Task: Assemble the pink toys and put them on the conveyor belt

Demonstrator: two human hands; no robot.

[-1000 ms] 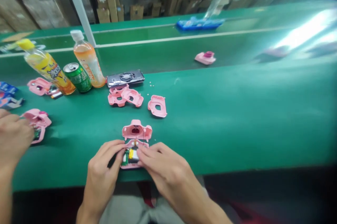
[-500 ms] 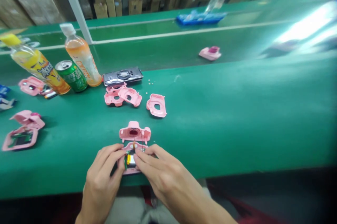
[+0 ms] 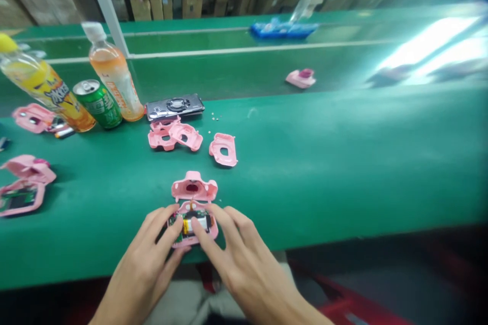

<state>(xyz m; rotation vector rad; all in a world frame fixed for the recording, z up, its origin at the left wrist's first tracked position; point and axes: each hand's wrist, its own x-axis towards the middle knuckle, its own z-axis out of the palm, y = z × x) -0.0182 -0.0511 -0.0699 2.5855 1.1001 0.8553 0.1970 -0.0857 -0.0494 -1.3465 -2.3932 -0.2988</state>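
Observation:
An opened pink toy-camera shell (image 3: 192, 223) lies at the near edge of the green table (image 3: 324, 162), its circuit board and a yellow-banded battery showing inside. My left hand (image 3: 150, 256) holds the shell's left side, thumb and fingers pinched on it. My right hand (image 3: 232, 251) rests on its right side with a fingertip pressing on the battery. The matching pink front half (image 3: 194, 187) lies just beyond, joined by thin wires.
Loose pink shell pieces (image 3: 175, 136) (image 3: 223, 149) lie further back beside a grey device (image 3: 174, 107). Two drink bottles (image 3: 113, 75) (image 3: 41, 86) and a green can (image 3: 98, 104) stand at left. More pink parts (image 3: 25, 182) lie far left, one (image 3: 301, 78) on the far belt.
The other person's hand at the far left has left the view. My fingers have spread wider over the open shell, uncovering more of the battery. The view shifted slightly.

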